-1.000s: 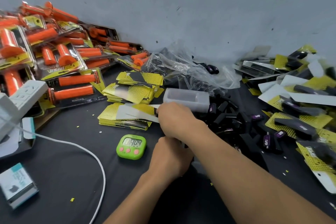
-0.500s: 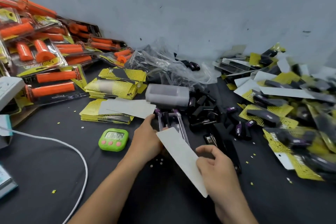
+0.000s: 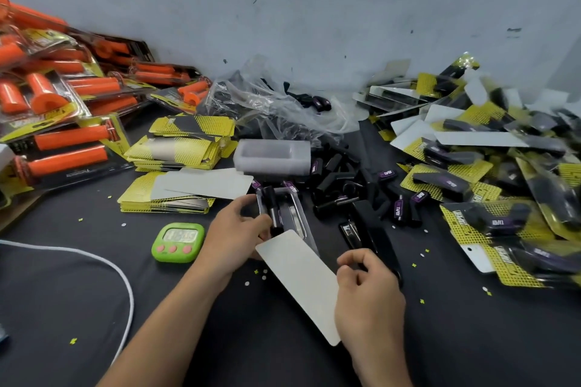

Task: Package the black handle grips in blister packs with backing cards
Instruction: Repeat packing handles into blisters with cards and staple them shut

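Note:
My left hand (image 3: 234,234) grips the side of a clear blister pack (image 3: 292,217) that holds a black handle grip (image 3: 272,209). My right hand (image 3: 367,286) pinches the right edge of a backing card (image 3: 298,280), white side up, whose far end lies against the near end of the blister. Loose black grips (image 3: 342,185) are heaped just beyond the pack. Stacks of yellow backing cards (image 3: 176,151) lie to the left, some turned white side up. A stack of empty clear blisters (image 3: 272,154) stands behind the pack.
Finished black-grip packs (image 3: 490,173) pile up on the right, orange-grip packs (image 3: 63,122) on the left. A black stapler (image 3: 364,232) lies beside my right hand. A green timer (image 3: 177,242), a white cable (image 3: 94,264) and a crumpled plastic bag (image 3: 276,97) are on the black table.
My right hand drew a card from the stack back toward me and brought its far end up to the blister pack, which my left hand keeps holding. The camera swung slightly.

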Available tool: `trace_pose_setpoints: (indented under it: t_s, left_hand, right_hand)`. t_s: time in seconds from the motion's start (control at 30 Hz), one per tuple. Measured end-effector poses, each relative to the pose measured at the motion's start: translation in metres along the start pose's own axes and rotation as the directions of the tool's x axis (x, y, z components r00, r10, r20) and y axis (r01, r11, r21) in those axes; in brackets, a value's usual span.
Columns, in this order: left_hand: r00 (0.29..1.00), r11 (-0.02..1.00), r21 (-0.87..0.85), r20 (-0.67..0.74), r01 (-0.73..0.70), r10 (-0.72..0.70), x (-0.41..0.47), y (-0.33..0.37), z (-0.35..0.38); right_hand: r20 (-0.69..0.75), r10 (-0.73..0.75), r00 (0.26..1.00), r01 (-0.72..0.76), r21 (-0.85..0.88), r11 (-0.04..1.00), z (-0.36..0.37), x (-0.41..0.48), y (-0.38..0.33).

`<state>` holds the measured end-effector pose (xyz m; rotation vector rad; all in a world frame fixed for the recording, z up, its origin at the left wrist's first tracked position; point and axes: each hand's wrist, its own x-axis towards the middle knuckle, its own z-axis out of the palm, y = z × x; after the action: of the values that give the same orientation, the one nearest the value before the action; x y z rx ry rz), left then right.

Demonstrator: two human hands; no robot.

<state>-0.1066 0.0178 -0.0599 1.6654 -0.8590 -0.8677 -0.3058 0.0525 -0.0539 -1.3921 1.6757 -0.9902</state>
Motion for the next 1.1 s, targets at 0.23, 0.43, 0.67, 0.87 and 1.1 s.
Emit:
trace_pose_setpoints:
  t_s: [0.23,0.43,0.67,0.87,1.1]
  left_hand:
    - [0.91,0.864,0.375,-0.107,-0.336,0.4,0.001,0.0,0.001]
    - [0.926,0.836,0.453,-0.059,-0.309,0.374,0.0,0.0,0.004]
    - [0.938,0.81,0.491,0.043,-0.321,0.345,-0.002,0.001,0.01]
    - [0.957,0.791,0.545,0.086,-0.278,0.277,0.012,0.007,0.012]
    - [0.92,0.712,0.654,-0.064,-0.255,0.388,0.006,0.004,0.013]
  right_hand:
    - [0.021,-0.012,1.0,0.01,0.067,0.998,-0.001,-0.002,0.007]
    - [-0.018,0.028,0.999,-0.023,0.236,0.972,0.0,-0.001,0.012]
    - [-0.002,0.037,0.999,-0.035,0.312,0.949,0.0,0.003,0.016]
    - [-0.014,0.031,0.999,-0.026,0.311,0.95,0.001,0.003,0.016]
    - [-0.025,0.031,0.999,-0.022,0.31,0.95,0.002,0.002,0.016]
